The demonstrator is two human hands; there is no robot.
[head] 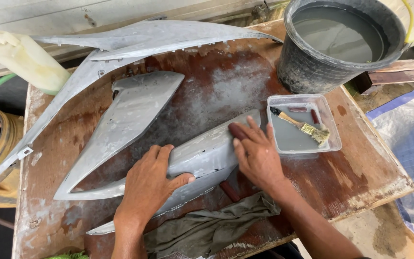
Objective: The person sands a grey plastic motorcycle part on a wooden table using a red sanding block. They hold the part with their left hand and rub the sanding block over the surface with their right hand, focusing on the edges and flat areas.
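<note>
Brush (307, 128) lies in water-filled tray (334, 139); bucket (307, 72) holds water.

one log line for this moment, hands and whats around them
left hand: steadies grey panel | right hand: presses dark red pad on panel | nearby: brush in tray, bucket, rag

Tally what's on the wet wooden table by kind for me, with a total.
Grey plastic body panels: 3, the long thin one, the middle one, and the one under the left hand and right hand
Black bucket: 1
Clear tray: 1
Brush: 1
Grey-green rag: 1
Total: 7
</note>
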